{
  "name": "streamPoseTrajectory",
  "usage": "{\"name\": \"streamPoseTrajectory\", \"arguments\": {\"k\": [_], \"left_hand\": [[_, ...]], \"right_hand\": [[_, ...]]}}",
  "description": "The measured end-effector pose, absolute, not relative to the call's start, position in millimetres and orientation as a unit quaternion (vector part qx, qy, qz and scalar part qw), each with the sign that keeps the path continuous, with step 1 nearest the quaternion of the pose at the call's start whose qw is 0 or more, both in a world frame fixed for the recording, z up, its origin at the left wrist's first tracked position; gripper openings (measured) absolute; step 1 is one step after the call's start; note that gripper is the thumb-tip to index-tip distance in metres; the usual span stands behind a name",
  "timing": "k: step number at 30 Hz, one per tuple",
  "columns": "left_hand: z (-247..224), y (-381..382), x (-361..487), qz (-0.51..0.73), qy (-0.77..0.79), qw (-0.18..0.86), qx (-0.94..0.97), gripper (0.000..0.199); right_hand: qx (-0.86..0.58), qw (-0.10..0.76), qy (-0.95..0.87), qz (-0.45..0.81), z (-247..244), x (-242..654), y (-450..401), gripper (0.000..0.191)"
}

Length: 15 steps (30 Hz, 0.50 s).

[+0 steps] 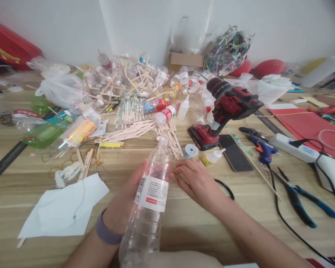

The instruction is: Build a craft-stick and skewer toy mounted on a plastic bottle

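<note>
A clear plastic bottle (152, 193) with a white label stands tilted in front of me, its capped neck pointing away. My left hand (130, 193), with a purple band at the wrist, is wrapped round the bottle from behind and seen partly through it. At the bottle's right side, my right hand (194, 178) has its fingertips pinched together close to the plastic. Whatever sits between those fingertips is too small to make out. Just beyond the right hand are a spool (191, 150) and a small glue bottle (213, 157).
A red cordless drill (223, 108) stands behind a phone (236, 153). Pliers (296, 197), a glue gun (264, 149) and a power strip (293, 147) lie at right. Wooden sticks (128, 130) and several bottles crowd the back. White paper (64, 212) lies at left.
</note>
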<state>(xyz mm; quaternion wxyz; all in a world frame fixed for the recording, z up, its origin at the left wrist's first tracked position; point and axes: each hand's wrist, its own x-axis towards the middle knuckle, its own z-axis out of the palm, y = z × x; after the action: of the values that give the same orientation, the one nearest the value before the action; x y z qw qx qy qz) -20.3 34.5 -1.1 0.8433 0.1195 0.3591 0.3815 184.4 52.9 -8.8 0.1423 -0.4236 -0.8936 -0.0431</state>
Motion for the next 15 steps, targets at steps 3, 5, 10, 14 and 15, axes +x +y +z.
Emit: {"name": "streamPoseTrajectory", "arguments": {"k": [3,5,10,14,15], "left_hand": [[-3.6,34.2,-26.3,0.379,0.359,0.840,0.145,0.053],[-1.2,33.4,-29.9,0.381,0.356,0.839,0.156,0.054],[2.0,31.8,-35.3,0.420,0.349,0.821,0.166,0.052],[-2.5,35.6,-42.4,0.439,0.313,0.821,0.190,0.057],[-3.2,36.8,-44.8,0.434,0.309,0.824,0.193,0.057]], "right_hand": [[-0.449,0.093,-0.886,-0.074,0.2,196.9,68.7,0.015],[-0.469,0.058,-0.876,-0.097,4.0,203.9,80.3,0.026],[-0.475,-0.036,-0.873,-0.104,3.7,206.7,99.8,0.040],[-0.537,-0.073,-0.829,-0.134,11.5,199.6,105.0,0.026],[-0.559,-0.073,-0.812,-0.149,16.3,197.8,104.7,0.031]]}}
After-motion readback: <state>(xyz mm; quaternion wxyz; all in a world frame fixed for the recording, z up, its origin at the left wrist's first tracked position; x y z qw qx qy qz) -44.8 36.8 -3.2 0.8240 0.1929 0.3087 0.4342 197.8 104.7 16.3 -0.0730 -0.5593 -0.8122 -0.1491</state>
